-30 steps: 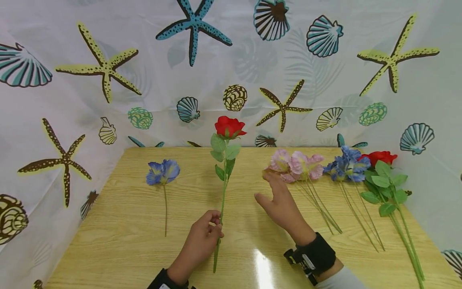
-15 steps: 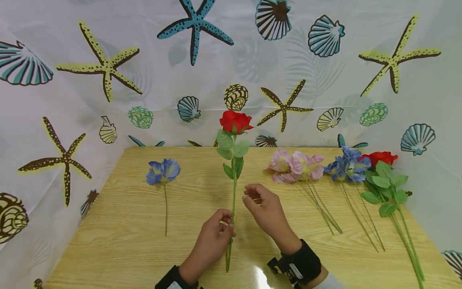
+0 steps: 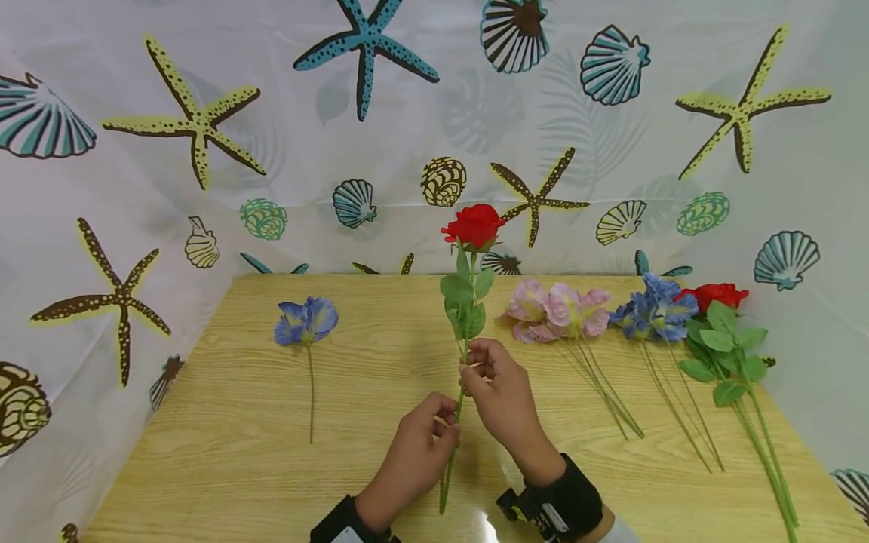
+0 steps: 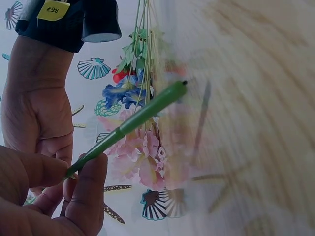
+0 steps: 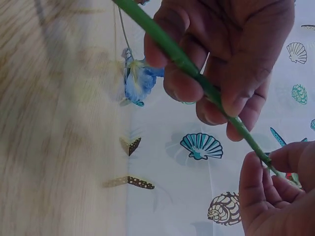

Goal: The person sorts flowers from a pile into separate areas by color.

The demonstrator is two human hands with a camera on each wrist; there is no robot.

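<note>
An artificial red rose [image 3: 475, 226] with green leaves stands nearly upright above the table, its stem leaning slightly right at the top. My left hand [image 3: 419, 445] pinches the lower part of the stem between thumb and fingers. Higher up, just below the leaves, my right hand [image 3: 501, 392] pinches the same stem. In the left wrist view the green stem [image 4: 142, 115] runs out from the left fingers, its cut end free. The right wrist view shows both hands on the stem [image 5: 197, 73], the right hand [image 5: 280, 191] at lower right.
A single blue flower [image 3: 307, 323] lies on the wooden table [image 3: 224, 467] at left. On the right lie pink flowers [image 3: 560, 308], blue flowers [image 3: 655, 309] and more red roses [image 3: 716, 296], stems toward me. Behind the table hangs a shell-and-starfish patterned cloth [image 3: 407, 136].
The left hand has carried the rose to the right. My right hand has come left from beside the pink flowers and taken hold of the stem.
</note>
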